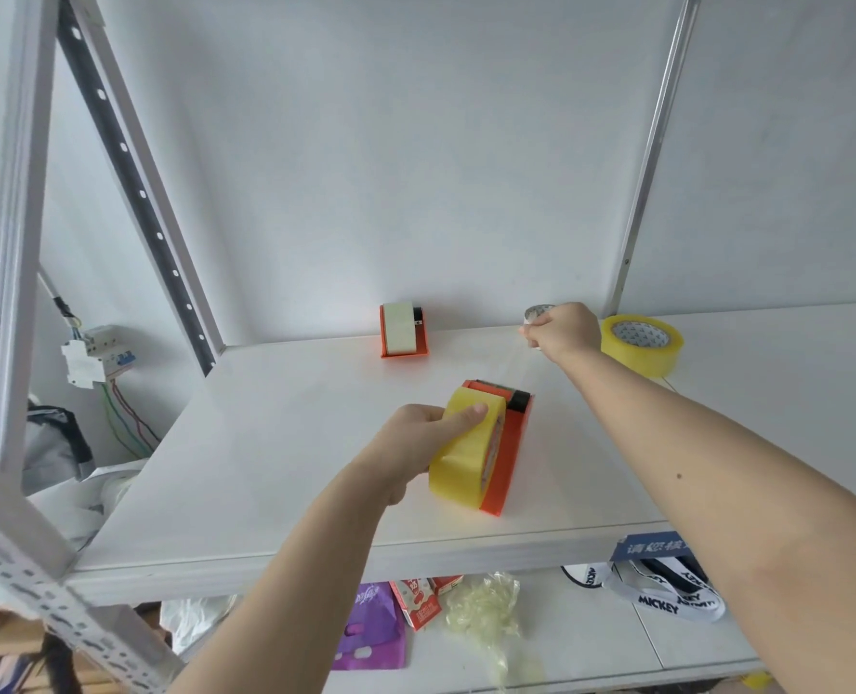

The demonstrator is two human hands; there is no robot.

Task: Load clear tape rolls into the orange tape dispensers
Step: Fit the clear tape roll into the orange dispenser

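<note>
On the white shelf (290, 443), my left hand (415, 443) grips a yellowish clear tape roll (466, 453) pressed against the side of an orange tape dispenser (511, 453) near the front middle. A second orange dispenser (403, 330) with a pale tape roll in it stands at the back by the wall. My right hand (563, 330) reaches to the back right and is closed on a small pale tape roll (537, 313), mostly hidden by the fingers. Another yellowish tape roll (641, 345) lies flat just right of that hand.
Metal shelf uprights (10, 242) rise at the left, with an electrical breaker and wires (95, 363) behind. On the lower shelf lie a purple bag (370, 628), red cartons (418, 601), crumpled tape (486, 613) and a printed bag (666, 588).
</note>
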